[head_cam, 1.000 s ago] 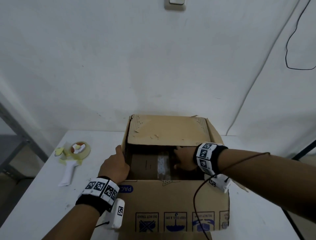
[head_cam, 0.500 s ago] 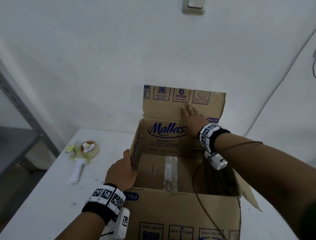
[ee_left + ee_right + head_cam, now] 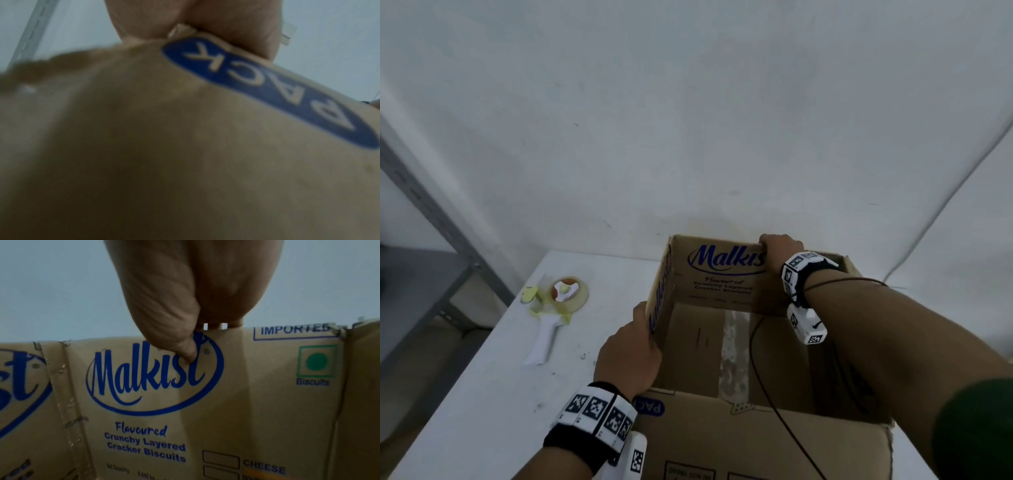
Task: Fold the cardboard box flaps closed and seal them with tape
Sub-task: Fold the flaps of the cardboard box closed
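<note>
A: Where was the box?
B: On the white table, open at the top.
A: What did the hands do?
B: The left hand grasped its left wall. The right hand grasped the far wall's top edge, thumb inside.
A: And the tape?
B: The tape gun lay left of the box, apart.

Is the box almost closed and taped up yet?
Not yet. Done: nothing is closed; the cardboard box gapes open, and only old tape shows on its floor. In hand: the right hand grips the top edge of the far wall, thumb inside, while the left hand holds the left wall. Left: fold the flaps shut, then tape them with the tape dispenser, which lies untouched on the white table.
</note>
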